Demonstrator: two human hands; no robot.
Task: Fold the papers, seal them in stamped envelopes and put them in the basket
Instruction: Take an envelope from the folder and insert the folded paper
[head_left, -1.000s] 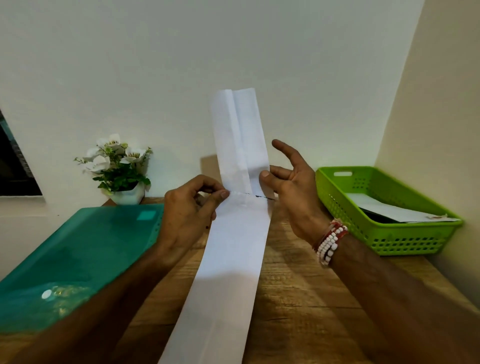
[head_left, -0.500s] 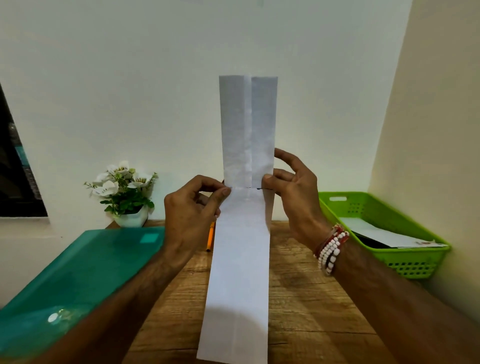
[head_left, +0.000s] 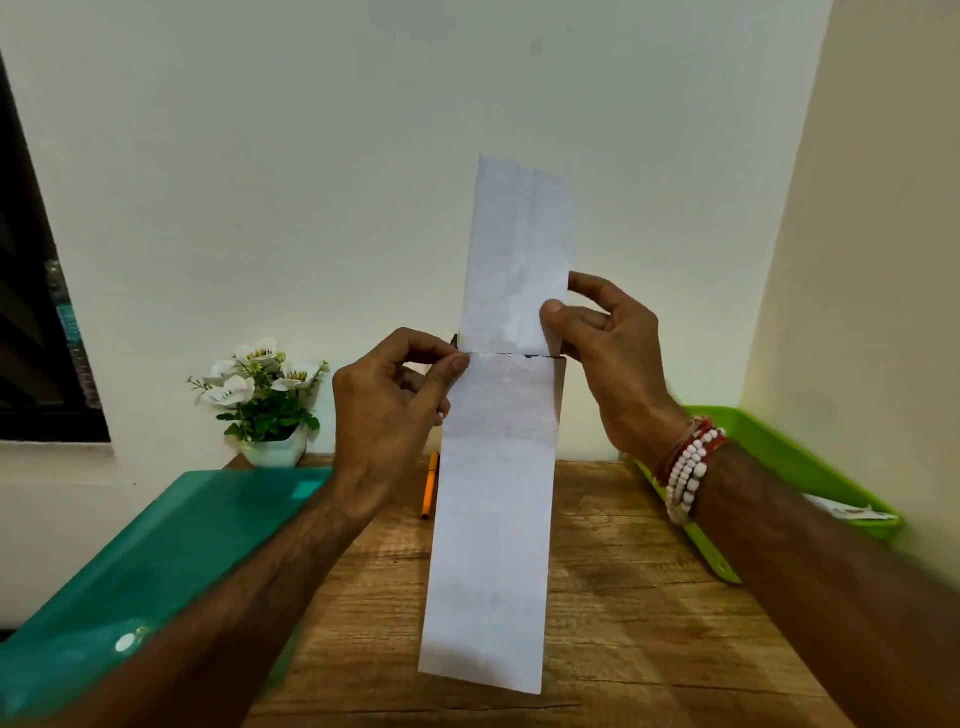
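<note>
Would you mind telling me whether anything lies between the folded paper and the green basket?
Nothing on the table does. The left hand and right hand pinch the paper at its crease; only the right forearm crosses in front of the basket.

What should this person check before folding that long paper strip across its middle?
1. Left hand pinches the paper at its left edge, on the cross crease: ok.
2. Right hand pinches the right edge just above that crease: ok.
3. Upper and lower halves line up edge to edge: cannot tell.
4. Bare table to press the fold on: ok, wood shows right of the paper.
5. Pen out of the way: ok, it lies left of the paper.
6. Envelope at hand: cannot tell, none plainly in view.
</note>
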